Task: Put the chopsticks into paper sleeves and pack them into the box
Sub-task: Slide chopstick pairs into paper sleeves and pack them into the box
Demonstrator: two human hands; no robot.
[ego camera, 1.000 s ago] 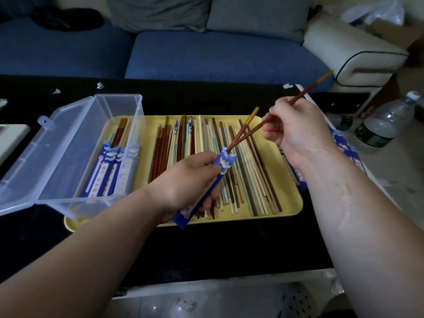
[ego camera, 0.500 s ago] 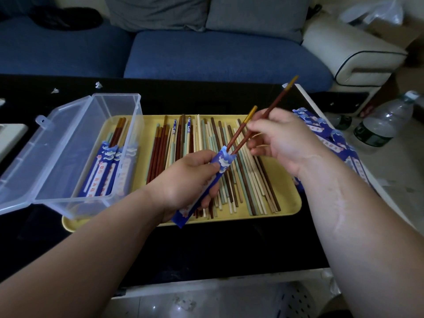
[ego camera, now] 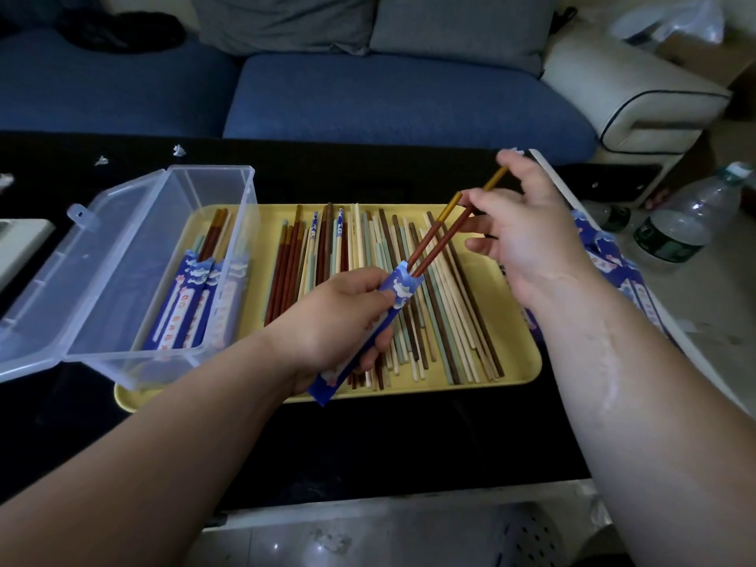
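A blue paper sleeve with a white cloud pattern is gripped in the left hand, with the fingers curled round its middle. It is held tilted above a yellow rectangular plastic tray. Two brown chopsticks with gold tips are lodged by their lower ends in the sleeve's open mouth and fan out up and to the right. The one reaching farther is pinched near its gold end between the thumb and a finger of the right hand, while the other fingers are spread loosely.

Many loose chopsticks, brown, cream and pale green, are laid side by side on the tray. A clear plastic box with a hinged lid is set on the tray's left end, its lid thrown open to the left. Several sleeved chopsticks are packed inside it. A heap of spare blue sleeves is seen beyond the right forearm. The tray is set on a black table, with a blue sofa behind.
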